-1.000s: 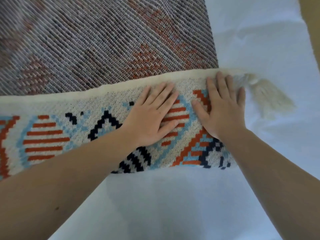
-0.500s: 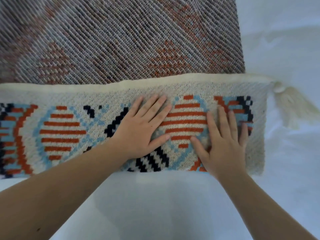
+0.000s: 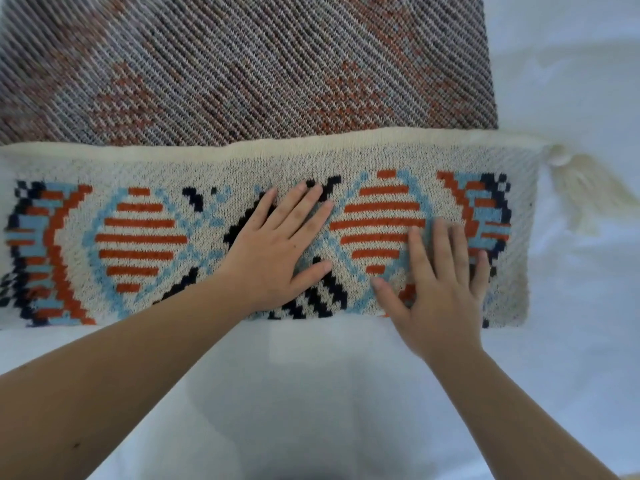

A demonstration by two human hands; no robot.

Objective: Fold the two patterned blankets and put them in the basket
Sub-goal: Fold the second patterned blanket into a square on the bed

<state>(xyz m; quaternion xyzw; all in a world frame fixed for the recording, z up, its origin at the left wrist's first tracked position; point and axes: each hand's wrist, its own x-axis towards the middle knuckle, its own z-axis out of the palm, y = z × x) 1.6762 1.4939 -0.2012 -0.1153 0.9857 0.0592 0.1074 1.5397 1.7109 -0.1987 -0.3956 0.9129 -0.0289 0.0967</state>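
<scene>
A cream knitted blanket (image 3: 138, 237) with orange-striped ovals, folded over its greyish reverse, lies under the flat, straight-fingered left hand (image 3: 277, 247) and right hand (image 3: 440, 292), its tassel (image 3: 588, 192) beyond the right hand.

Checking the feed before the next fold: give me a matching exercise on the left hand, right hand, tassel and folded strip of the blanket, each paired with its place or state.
Things:
1. left hand
2. right hand
3. tassel
4. folded strip

Places or states:
A. hangs off the strip's right end, on the white sheet
B. flat on black zigzag pattern, mid-strip
C. bright side up, lying over the blanket's dull back
D. flat near the strip's right end, fingers spread

Pairs: 1-B, 2-D, 3-A, 4-C
</scene>
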